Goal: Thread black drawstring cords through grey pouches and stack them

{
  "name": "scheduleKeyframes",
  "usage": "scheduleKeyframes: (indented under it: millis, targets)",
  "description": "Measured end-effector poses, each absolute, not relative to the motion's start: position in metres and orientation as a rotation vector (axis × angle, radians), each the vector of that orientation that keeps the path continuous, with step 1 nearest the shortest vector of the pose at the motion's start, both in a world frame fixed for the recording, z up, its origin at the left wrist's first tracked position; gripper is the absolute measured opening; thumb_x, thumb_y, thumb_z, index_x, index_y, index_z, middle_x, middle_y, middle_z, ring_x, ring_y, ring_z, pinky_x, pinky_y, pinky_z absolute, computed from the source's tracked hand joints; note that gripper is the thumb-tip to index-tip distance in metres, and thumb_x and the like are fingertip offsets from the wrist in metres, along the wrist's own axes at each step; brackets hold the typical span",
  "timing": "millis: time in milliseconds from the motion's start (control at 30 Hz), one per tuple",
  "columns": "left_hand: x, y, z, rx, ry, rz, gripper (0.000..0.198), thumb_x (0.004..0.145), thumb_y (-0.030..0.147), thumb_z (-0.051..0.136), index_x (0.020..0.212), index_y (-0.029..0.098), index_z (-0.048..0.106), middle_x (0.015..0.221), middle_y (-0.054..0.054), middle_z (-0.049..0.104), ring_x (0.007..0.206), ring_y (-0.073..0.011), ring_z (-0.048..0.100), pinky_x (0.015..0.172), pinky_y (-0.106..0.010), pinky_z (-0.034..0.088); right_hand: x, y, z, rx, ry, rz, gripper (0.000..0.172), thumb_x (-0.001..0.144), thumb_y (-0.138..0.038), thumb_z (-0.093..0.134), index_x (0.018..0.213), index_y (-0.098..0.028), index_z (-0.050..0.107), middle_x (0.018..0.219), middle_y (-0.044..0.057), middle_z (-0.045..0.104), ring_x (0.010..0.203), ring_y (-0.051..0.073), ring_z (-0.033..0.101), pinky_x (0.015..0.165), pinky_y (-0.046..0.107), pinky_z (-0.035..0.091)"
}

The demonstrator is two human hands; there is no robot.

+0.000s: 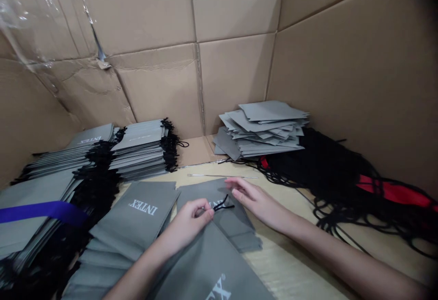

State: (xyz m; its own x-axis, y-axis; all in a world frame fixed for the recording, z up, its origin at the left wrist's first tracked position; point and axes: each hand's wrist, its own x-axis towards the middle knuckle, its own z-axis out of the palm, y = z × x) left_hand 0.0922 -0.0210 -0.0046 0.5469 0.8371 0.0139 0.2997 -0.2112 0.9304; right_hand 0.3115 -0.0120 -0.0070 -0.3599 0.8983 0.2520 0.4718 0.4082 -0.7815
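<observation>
My left hand [192, 221] is closed in a pinch at the top corner of a grey drawstring bag [205, 259], where a black cord [225, 206] comes out. Two short cord ends stick out to the right from my fingertips. Just beyond those ends is my right hand [251, 199], its fingers stretched out and holding nothing. White "INTEX" lettering shows partly on the near bag. Beneath my hands lies a small stack of grey bags [236, 234], and on the left fans out another pile of printed grey bags [137, 213].
Finished-looking corded bags [140, 154] are stacked at the back left, and a purple band [41, 211] wraps a nearer bundle. Grey pieces without visible cords [270, 126] sit at the back. Black cords [331, 163] heap at right. A thin metal rod [219, 176] lies before the cardboard walls [236, 67].
</observation>
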Motion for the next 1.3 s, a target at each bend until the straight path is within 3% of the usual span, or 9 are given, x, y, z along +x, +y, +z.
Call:
scheduleKeyframes:
  millis: [100, 200, 367, 533, 667, 933, 1033, 1133, 1300]
  targets:
    - [0.092, -0.022, -0.005, 1.762, 0.913, 0.663, 0.032, 0.081, 0.046, 0.049, 0.069, 0.016, 0.045, 0.061, 0.005, 0.035, 0.059, -0.0098, 0.031, 0.055, -0.02, 0.023, 0.309, -0.021, -0.003, -1.134, -2.251, 0.67, 0.037, 0.088, -0.046, 0.04, 0.118, -0.026, 0.05, 0.132, 0.007, 0.038, 0.125, 0.023, 0.027, 0.103, 0.041, 0.022]
    - [0.093, -0.023, -0.005, 1.733, 0.898, 0.65, 0.034, 0.08, 0.048, 0.05, 0.069, 0.016, 0.044, 0.061, 0.005, 0.035, 0.06, -0.0097, 0.032, 0.055, -0.02, 0.023, 0.308, -0.023, -0.003, -1.072, -2.357, 0.752, 0.033, 0.09, -0.046, 0.035, 0.1, -0.024, 0.058, 0.125, 0.006, 0.042, 0.122, 0.021, 0.029, 0.102, 0.038, 0.025]
    - [0.091, -0.025, -0.002, 1.767, 0.929, 0.597, 0.032, 0.083, 0.046, 0.045, 0.069, 0.017, 0.043, 0.062, 0.005, 0.035, 0.06, -0.0098, 0.033, 0.055, -0.02, 0.026, 0.307, -0.018, 0.002, -1.077, -2.158, 0.795, 0.032, 0.091, -0.043, 0.035, 0.076, -0.021, 0.053, 0.091, 0.004, 0.052, 0.088, 0.017, 0.048, 0.081, 0.03, 0.038]
    - [0.092, -0.032, 0.005, 1.98, 1.022, 0.533, 0.021, 0.086, 0.033, 0.042, 0.073, 0.018, 0.049, 0.071, 0.002, 0.049, 0.07, -0.0128, 0.044, 0.064, -0.02, 0.033, 0.306, -0.016, -0.001, -1.21, -1.94, 0.972, 0.039, 0.087, -0.051, 0.038, 0.065, -0.019, 0.044, 0.057, -0.003, 0.044, 0.052, 0.011, 0.04, 0.05, 0.024, 0.031]
    - [0.095, -0.034, 0.001, 2.091, 1.061, 0.577, 0.019, 0.088, 0.024, 0.037, 0.086, 0.019, 0.055, 0.086, -0.003, 0.061, 0.082, -0.0163, 0.054, 0.073, -0.023, 0.037, 0.304, -0.018, -0.006, -1.191, -1.805, 1.088, 0.041, 0.086, -0.054, 0.039, 0.064, -0.02, 0.041, 0.054, -0.004, 0.043, 0.045, 0.009, 0.034, 0.044, 0.022, 0.026]
    - [0.093, -0.037, -0.001, 2.139, 1.096, 0.57, 0.027, 0.088, 0.022, 0.037, 0.112, 0.022, 0.049, 0.089, -0.003, 0.063, 0.081, -0.0162, 0.057, 0.072, -0.023, 0.039, 0.305, -0.012, -0.004, -1.146, -1.69, 1.219, 0.042, 0.081, -0.057, 0.045, 0.063, -0.019, 0.041, 0.05, -0.005, 0.043, 0.039, 0.006, 0.029, 0.039, 0.021, 0.021]
    - [0.094, -0.039, 0.005, 2.113, 1.09, 0.573, 0.018, 0.088, 0.027, 0.038, 0.096, 0.021, 0.053, 0.084, -0.001, 0.061, 0.078, -0.0149, 0.055, 0.069, -0.022, 0.037, 0.306, -0.01, -0.005, -1.138, -1.648, 1.26, 0.043, 0.078, -0.059, 0.048, 0.063, -0.018, 0.043, 0.051, -0.005, 0.046, 0.038, 0.005, 0.028, 0.038, 0.02, 0.019]
    - [0.095, -0.039, 0.01, 2.107, 1.091, 0.561, 0.022, 0.089, 0.032, 0.036, 0.077, 0.02, 0.05, 0.072, 0.002, 0.054, 0.069, -0.0129, 0.05, 0.062, -0.021, 0.034, 0.306, -0.009, -0.007, -1.141, -1.632, 1.276, 0.045, 0.076, -0.061, 0.05, 0.062, -0.018, 0.044, 0.047, -0.006, 0.042, 0.036, 0.005, 0.025, 0.037, 0.02, 0.016]
    - [0.095, -0.038, 0.013, 2.088, 1.092, 0.561, 0.027, 0.088, 0.037, 0.039, 0.068, 0.019, 0.043, 0.063, 0.005, 0.044, 0.062, -0.0107, 0.042, 0.056, -0.02, 0.028, 0.307, -0.008, -0.008, -1.018, -1.562, 1.367, 0.043, 0.076, -0.059, 0.051, 0.063, -0.019, 0.04, 0.051, -0.004, 0.049, 0.037, 0.005, 0.025, 0.039, 0.02, 0.019]
